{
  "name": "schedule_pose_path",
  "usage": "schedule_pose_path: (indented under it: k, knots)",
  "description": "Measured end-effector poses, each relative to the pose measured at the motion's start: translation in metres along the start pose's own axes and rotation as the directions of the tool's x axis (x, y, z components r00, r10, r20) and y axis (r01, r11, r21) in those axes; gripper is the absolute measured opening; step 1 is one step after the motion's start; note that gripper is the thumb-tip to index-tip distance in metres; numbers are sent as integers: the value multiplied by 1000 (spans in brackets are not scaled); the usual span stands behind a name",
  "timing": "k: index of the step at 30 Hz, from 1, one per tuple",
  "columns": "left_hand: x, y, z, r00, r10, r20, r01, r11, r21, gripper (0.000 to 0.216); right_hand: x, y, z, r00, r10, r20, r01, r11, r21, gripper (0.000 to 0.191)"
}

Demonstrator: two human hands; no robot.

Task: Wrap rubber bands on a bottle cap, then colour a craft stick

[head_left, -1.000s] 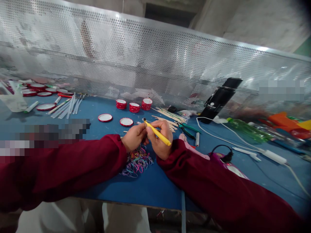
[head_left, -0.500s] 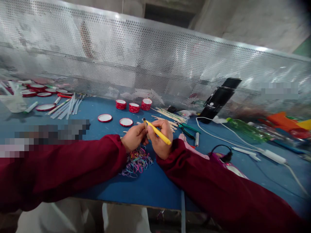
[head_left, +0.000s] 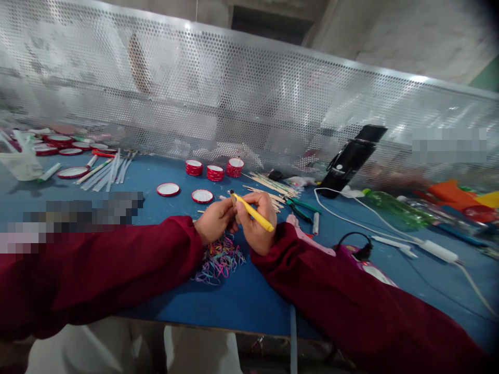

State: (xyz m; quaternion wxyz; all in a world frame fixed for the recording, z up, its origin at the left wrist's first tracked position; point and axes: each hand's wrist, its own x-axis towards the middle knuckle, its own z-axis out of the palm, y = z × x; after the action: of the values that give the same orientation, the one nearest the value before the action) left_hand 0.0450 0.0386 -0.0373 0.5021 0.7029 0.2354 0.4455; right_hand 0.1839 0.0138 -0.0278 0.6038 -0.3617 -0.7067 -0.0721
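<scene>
My right hand [head_left: 257, 221] is closed around a yellow pen-like tool [head_left: 255, 214] that slants up to the left, its dark tip near my left fingertips. My left hand [head_left: 215, 219] is pinched shut right against it, holding something small that I cannot make out. Both hands hover just above a heap of coloured rubber bands [head_left: 219, 258] on the blue table [head_left: 249, 296]. Both sleeves are dark red.
Red-rimmed lids [head_left: 168, 189] and small red tape rolls [head_left: 215, 172] lie beyond my hands, with wooden sticks [head_left: 268, 188], green pliers [head_left: 301, 209], a black bottle [head_left: 351, 160], a green bottle [head_left: 393, 208], white cables and a pink device [head_left: 362, 262]. A perforated metal screen [head_left: 249, 98] closes the back.
Hardly anything has moved; the tip of the yellow tool shifted slightly between my fingers, and both hands stay in the same place.
</scene>
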Motion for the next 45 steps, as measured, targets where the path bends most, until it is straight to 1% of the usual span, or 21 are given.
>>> schedule_pose_path:
  k: [5,11,15,18,22,25,30,35,38,41,43,45]
  knots:
    - [0,-1,0,1000,-12,-7,12,1000,-10,35,0,0,-1,1000,19,-7,-19,1000,7,10]
    - [0,-1,0,1000,-3,-16,3,1000,-18,32,-1,-3,-2,997,19,70,-21,999,35,10]
    - [0,-1,-1,1000,-11,-8,11,1000,-17,35,0,-1,0,1000,14,14,-14,1000,6,9]
    - [0,-1,-1,1000,-18,-3,18,1000,-21,37,0,0,0,1000,2,-5,-2,1000,3,8]
    - [0,0,-1,1000,-17,-12,17,1000,-26,37,-1,-1,-1,1000,-9,15,8,1000,16,9]
    - [0,0,0,1000,-13,-14,13,1000,-26,36,0,-2,-2,999,12,46,-13,1000,22,10]
    - [0,0,-1,1000,-19,-11,18,999,-30,36,0,-1,-1,1000,20,2,-20,1000,21,10]
    - [0,0,-1,1000,-17,-18,16,999,-38,35,-1,0,0,998,38,42,-39,999,22,11]
    - [1,-1,-1,1000,-24,-16,23,998,-52,35,-1,2,-1,999,48,8,-48,999,22,11]
    - [2,-1,-1,999,-29,-17,27,997,-74,37,-2,5,1,995,103,9,-103,990,92,12]
    - [2,0,-2,1000,-27,-14,25,995,-92,37,-3,6,2,984,174,46,-179,965,191,14]
    - [2,1,-2,1000,-21,-13,19,994,-106,37,-3,5,3,974,220,59,-228,932,281,16]
